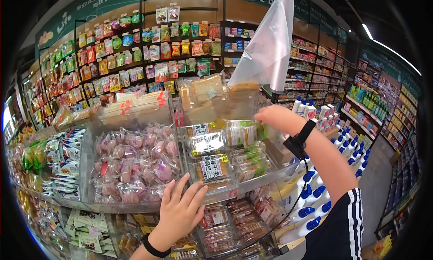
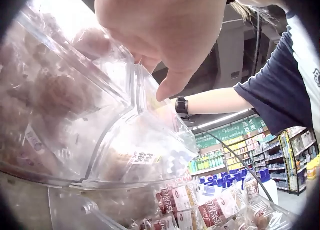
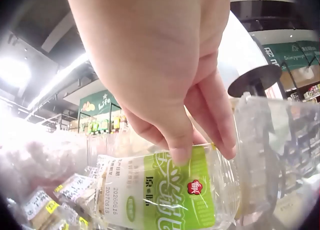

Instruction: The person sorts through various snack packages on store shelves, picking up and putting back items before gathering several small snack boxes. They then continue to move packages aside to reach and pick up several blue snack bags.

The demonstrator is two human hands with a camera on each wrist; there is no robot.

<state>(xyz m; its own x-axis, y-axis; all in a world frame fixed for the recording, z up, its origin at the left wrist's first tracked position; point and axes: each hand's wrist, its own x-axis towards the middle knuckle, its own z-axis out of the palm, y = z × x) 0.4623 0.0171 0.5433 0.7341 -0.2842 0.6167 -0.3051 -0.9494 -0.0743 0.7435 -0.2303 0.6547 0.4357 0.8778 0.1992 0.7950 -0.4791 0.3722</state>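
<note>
My right hand (image 1: 276,118) reaches to the back right of a clear bin. In the right wrist view its thumb (image 3: 180,155) lies on the front of a snack packet (image 3: 165,190) with a green and white label, and the other fingers go behind its top edge; the hand pinches it. My left hand (image 1: 180,212) has its fingers spread over the front rim of the bins, holding nothing. Close to its fingertips lie individually wrapped round purple-pink snacks (image 1: 135,161) and yellow-and-white labelled packets (image 1: 212,165).
A roll of clear plastic bags (image 1: 283,43) stands upright behind the bins. Blue-capped white bottles (image 1: 311,203) are lined up at the right. Below the front rim are bins of red-brown packets (image 1: 243,219). Shelves of hanging snacks (image 1: 153,52) cover the back wall.
</note>
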